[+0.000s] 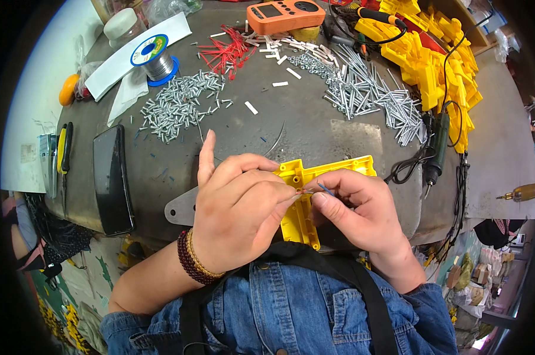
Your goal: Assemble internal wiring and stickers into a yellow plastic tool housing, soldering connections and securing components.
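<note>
My left hand [235,204] is closed in a pinch on a thin reddish wire end [303,191], its little finger raised. Opposite it, my right hand [359,204] pinches a thin blue wire [325,189] between thumb and forefinger. The two wire ends meet or nearly meet between my fingertips; whether they are joined is too small to tell. Directly beneath both hands lies a T-shaped yellow plastic housing [353,165] with ribs and round posts, partly covered by my fingers. A flat grey metal piece with holes [181,208] pokes out beside my left wrist.
Piles of short screws [176,105], long bolts [362,89] and red wires [226,52] lie farther back. A solder spool [158,62] and an orange meter [285,16] stand behind. Yellow housings [433,71] and a corded screwdriver [438,148] are right; a phone [111,180] and cutters [64,148] left.
</note>
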Demonstrator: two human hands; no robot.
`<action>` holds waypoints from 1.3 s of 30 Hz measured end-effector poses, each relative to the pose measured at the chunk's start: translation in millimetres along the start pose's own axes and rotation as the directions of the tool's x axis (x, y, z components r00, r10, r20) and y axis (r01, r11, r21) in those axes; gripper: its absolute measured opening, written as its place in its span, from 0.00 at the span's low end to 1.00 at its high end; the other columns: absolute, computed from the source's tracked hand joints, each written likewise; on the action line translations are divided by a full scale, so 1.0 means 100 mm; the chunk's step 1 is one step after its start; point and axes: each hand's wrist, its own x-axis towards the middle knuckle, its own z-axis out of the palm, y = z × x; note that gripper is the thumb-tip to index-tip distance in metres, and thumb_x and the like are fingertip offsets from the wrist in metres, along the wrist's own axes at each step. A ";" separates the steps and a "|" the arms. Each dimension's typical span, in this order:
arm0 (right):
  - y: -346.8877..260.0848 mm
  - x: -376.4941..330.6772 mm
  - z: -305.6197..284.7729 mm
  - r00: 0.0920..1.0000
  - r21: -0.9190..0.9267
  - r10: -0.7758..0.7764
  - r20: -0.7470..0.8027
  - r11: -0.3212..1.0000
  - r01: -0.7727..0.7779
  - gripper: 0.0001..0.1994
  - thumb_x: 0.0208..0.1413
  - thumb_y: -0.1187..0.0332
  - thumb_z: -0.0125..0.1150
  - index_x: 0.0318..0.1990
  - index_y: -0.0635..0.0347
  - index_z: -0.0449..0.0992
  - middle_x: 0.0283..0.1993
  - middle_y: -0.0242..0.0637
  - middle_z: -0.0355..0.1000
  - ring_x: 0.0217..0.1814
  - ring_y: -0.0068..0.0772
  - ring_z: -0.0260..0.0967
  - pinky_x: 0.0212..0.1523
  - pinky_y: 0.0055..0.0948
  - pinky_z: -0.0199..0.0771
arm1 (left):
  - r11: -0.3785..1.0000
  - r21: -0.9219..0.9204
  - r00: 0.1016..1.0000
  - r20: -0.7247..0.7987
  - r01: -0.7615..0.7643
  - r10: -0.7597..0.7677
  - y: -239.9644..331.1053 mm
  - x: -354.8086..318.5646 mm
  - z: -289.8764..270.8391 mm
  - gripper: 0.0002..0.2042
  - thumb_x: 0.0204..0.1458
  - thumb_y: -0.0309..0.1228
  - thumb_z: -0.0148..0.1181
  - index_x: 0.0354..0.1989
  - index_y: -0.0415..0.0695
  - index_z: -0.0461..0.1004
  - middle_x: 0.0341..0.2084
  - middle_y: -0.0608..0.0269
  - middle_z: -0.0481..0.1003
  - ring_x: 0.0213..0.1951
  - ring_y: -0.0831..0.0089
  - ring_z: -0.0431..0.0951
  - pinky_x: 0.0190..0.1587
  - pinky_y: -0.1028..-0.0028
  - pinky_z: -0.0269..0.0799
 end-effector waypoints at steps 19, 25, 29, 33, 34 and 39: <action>-0.02 0.00 0.09 0.996 -0.027 -0.069 -0.061 0.997 0.067 0.04 0.56 0.73 0.60 0.36 0.64 0.76 0.25 0.22 0.69 0.25 0.07 0.59 0.24 0.15 0.60 | 0.967 0.169 0.978 -0.052 -0.190 0.201 0.07 -0.01 -0.05 0.10 0.44 0.26 0.68 0.36 0.49 0.81 0.29 0.73 0.77 0.38 0.70 0.77 0.66 0.37 0.47; 0.04 -0.01 0.11 0.990 -0.072 -0.093 -0.102 0.994 0.086 0.04 0.54 0.74 0.62 0.34 0.65 0.77 0.24 0.22 0.70 0.24 0.08 0.61 0.24 0.16 0.62 | 0.934 0.299 0.969 -0.084 -0.197 0.231 0.16 0.02 -0.01 0.10 0.42 0.26 0.67 0.35 0.44 0.81 0.27 0.71 0.75 0.35 0.70 0.76 0.65 0.38 0.51; 0.04 -0.05 0.01 0.960 -0.273 -0.275 -0.049 0.928 0.252 0.03 0.53 0.75 0.62 0.32 0.64 0.75 0.23 0.32 0.72 0.22 0.22 0.68 0.24 0.24 0.66 | 0.958 0.248 0.987 -0.024 -0.146 0.156 0.19 0.06 -0.05 0.07 0.43 0.24 0.65 0.32 0.44 0.79 0.27 0.68 0.74 0.36 0.67 0.76 0.65 0.40 0.51; -0.11 0.00 0.04 0.966 -0.469 -0.249 -0.067 0.863 0.190 0.03 0.51 0.74 0.62 0.30 0.62 0.74 0.25 0.39 0.72 0.23 0.34 0.71 0.26 0.29 0.69 | 0.999 0.048 0.992 0.127 0.015 -0.021 0.24 0.06 -0.09 0.06 0.45 0.24 0.64 0.32 0.45 0.76 0.30 0.65 0.74 0.40 0.62 0.76 0.65 0.44 0.50; -0.16 0.03 0.08 0.943 -0.441 -0.295 -0.151 0.874 0.203 0.03 0.51 0.73 0.62 0.30 0.62 0.74 0.26 0.39 0.72 0.23 0.34 0.71 0.26 0.29 0.69 | 0.999 0.034 0.984 0.174 0.035 -0.041 0.23 0.06 -0.11 0.07 0.45 0.25 0.64 0.33 0.46 0.75 0.31 0.64 0.74 0.42 0.61 0.75 0.66 0.44 0.49; -0.10 -0.01 -0.09 0.945 -0.535 -0.263 0.195 0.779 0.327 0.05 0.43 0.74 0.61 0.30 0.58 0.77 0.27 0.37 0.73 0.25 0.36 0.71 0.27 0.31 0.70 | 0.997 -0.020 0.977 0.201 0.079 -0.073 0.25 0.04 -0.11 0.08 0.44 0.25 0.65 0.34 0.46 0.75 0.32 0.64 0.74 0.46 0.60 0.74 0.66 0.42 0.47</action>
